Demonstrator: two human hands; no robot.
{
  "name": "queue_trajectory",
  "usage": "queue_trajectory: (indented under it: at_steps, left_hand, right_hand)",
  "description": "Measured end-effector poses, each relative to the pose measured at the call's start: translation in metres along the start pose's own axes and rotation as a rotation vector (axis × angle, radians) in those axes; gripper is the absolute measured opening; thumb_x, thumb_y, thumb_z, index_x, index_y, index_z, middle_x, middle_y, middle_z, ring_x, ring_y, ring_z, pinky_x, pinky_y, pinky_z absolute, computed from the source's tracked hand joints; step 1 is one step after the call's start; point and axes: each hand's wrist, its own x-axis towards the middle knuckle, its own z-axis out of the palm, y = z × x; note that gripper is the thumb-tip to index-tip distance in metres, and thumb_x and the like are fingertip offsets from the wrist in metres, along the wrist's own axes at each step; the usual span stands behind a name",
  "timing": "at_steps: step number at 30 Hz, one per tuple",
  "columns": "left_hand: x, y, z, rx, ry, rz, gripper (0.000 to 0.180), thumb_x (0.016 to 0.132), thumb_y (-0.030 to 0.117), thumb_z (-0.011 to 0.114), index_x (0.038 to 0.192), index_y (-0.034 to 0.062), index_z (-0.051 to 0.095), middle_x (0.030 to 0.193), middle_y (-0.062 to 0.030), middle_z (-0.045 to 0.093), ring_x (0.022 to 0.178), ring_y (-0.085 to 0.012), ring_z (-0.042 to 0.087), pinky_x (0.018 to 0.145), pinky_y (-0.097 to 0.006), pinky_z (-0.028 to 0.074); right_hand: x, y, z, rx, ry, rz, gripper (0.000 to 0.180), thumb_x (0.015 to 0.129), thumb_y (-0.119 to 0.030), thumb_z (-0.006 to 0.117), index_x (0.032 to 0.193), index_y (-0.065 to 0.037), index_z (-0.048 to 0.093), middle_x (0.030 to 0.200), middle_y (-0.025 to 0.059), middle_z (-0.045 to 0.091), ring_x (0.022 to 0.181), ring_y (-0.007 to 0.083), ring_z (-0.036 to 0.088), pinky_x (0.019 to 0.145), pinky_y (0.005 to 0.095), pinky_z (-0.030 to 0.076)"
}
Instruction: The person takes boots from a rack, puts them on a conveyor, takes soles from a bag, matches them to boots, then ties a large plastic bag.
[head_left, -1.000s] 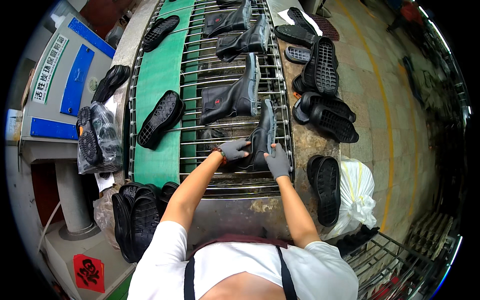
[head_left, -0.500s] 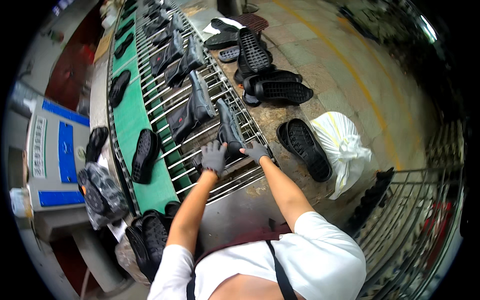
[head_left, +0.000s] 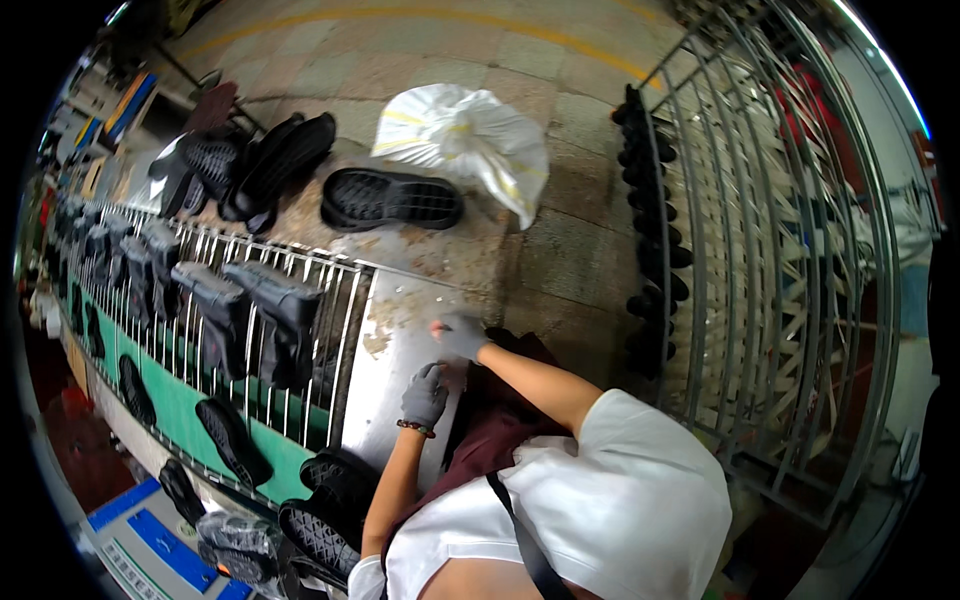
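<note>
My left hand [head_left: 425,396], in a grey glove with a beaded bracelet at the wrist, is over the bare metal plate [head_left: 375,400] at the conveyor's end. Its fingers are curled in and nothing shows in them. Just beyond it, above the plate's edge, is my right hand [head_left: 463,336], also gloved and smeared by motion, a bare fingertip showing. Both hands are apart from the dark boots. The nearest boot [head_left: 285,320] lies on the metal-bar rack [head_left: 347,350], beside another boot [head_left: 215,315].
Black soles [head_left: 232,440] lie along the green belt [head_left: 285,458]. A pair of soles [head_left: 390,200] sits on the worn ledge, near a tied white sack [head_left: 465,140]. More soles [head_left: 325,530] are piled by my left arm. A metal rack cart [head_left: 700,400] stands at right.
My view has swung to the right. Both hands have left the nearest boot on the rack and drawn back over the metal plate. The left fingers, spread before, are now curled.
</note>
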Motion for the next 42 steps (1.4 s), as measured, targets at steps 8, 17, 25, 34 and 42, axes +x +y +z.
queue_trajectory:
  at_steps: [8, 17, 25, 34, 42]
  left_hand:
    - [0.074, 0.072, 0.029, 0.188, -0.039, 0.061, 0.031, 0.079, 0.022, 0.060, 0.110, 0.0168, 0.055, 0.111, -0.0106, 0.059, 0.094, -0.0363, 0.058, 0.076, -0.044, 0.049]
    - [0.195, 0.167, 0.081, 0.368, -0.200, -0.162, 0.030, 0.081, 0.027, 0.057, 0.110, 0.0162, 0.054, 0.099, -0.0141, 0.061, 0.087, -0.0367, 0.061, 0.071, -0.048, 0.048]
    - [0.324, 0.300, 0.163, 0.311, -0.380, 0.208, 0.032, 0.081, 0.032, 0.056, 0.109, 0.0161, 0.060, 0.108, -0.0135, 0.060, 0.100, -0.0326, 0.058, 0.083, -0.044, 0.047]
    - [0.417, 0.313, 0.139, 0.340, -0.388, -0.049, 0.037, 0.079, 0.026, 0.054, 0.113, 0.0127, 0.057, 0.104, -0.0161, 0.062, 0.095, -0.0360, 0.060, 0.080, -0.046, 0.046]
    - [0.397, 0.265, 0.152, 0.277, -0.172, -0.115, 0.035, 0.080, 0.027, 0.050, 0.109, 0.0111, 0.060, 0.101, -0.0181, 0.063, 0.093, -0.0369, 0.061, 0.077, -0.047, 0.047]
  right_hand:
    - [-0.140, 0.138, -0.236, 0.533, 0.629, 0.817, 0.008, 0.083, -0.012, 0.057, 0.078, -0.007, 0.061, 0.065, 0.0075, 0.058, 0.052, 0.0190, 0.054, 0.048, 0.0319, 0.042]
    - [-0.192, 0.224, -0.402, 0.333, 0.497, 1.017, 0.009, 0.084, -0.015, 0.059, 0.087, -0.007, 0.061, 0.079, 0.0072, 0.060, 0.068, 0.0203, 0.056, 0.059, 0.0354, 0.045]
    - [-0.081, 0.156, -0.622, 0.968, 0.713, 0.152, 0.016, 0.079, -0.012, 0.065, 0.093, -0.006, 0.061, 0.083, 0.0045, 0.061, 0.071, 0.0189, 0.057, 0.064, 0.0325, 0.049]
    - [0.020, 0.045, -0.727, -0.916, 1.120, 0.252, 0.022, 0.076, -0.011, 0.064, 0.095, -0.001, 0.063, 0.097, 0.0154, 0.062, 0.092, 0.0259, 0.058, 0.083, 0.0348, 0.046]
    - [0.063, 0.038, -0.708, -1.020, 0.880, 0.287, 0.025, 0.076, -0.014, 0.063, 0.098, -0.001, 0.062, 0.100, 0.0159, 0.062, 0.093, 0.0270, 0.058, 0.084, 0.0359, 0.046]
